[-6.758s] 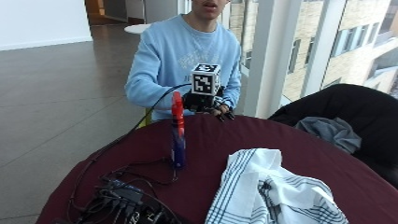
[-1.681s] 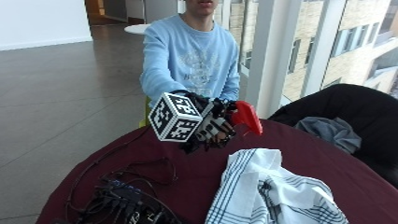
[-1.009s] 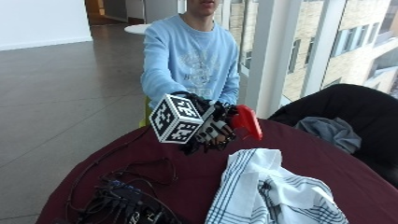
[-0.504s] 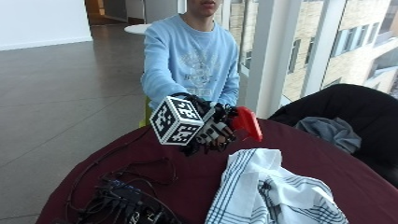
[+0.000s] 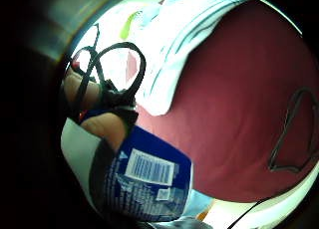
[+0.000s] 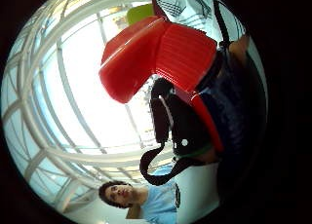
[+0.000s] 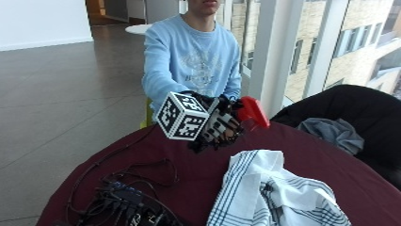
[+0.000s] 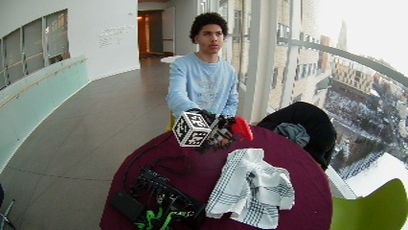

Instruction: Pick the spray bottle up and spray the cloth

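The gloved right hand (image 7: pixel 216 126) grips the spray bottle (image 7: pixel 252 111), fingers curled round it, above the maroon counter (image 7: pixel 313 157). Its red head tilts toward the striped cloth (image 7: pixel 269 193), which lies crumpled on the counter below.

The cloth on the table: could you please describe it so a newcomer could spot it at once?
Look at the round maroon table in front of the seated person. The cloth lies crumpled on the near side, below the hand holding the spray bottle. It is the only white thing there, with dark stripes.
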Available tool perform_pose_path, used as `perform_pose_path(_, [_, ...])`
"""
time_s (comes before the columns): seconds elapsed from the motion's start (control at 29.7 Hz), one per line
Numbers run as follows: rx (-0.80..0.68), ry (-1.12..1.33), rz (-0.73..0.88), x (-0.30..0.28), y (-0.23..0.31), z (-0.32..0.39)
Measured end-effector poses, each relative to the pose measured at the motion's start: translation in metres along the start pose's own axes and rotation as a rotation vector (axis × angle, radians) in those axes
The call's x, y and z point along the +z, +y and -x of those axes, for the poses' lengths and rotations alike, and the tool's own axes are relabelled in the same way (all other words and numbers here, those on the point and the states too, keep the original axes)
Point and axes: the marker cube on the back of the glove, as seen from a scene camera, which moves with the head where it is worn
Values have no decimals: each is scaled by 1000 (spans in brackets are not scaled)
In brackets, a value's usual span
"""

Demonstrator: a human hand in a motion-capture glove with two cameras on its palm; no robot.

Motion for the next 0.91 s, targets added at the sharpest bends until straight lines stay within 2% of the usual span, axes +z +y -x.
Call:
perform_pose_path(0.24, [-346,-104,-84,28,16,34])
perform_pose_path(0.5, [-615,-249,-34,106,34,64])
perform_pose_path(0.67, [-708,-295,-12,165,36,65])
perform_pose_path(0.91, [-740,-300,-7,206,31,52])
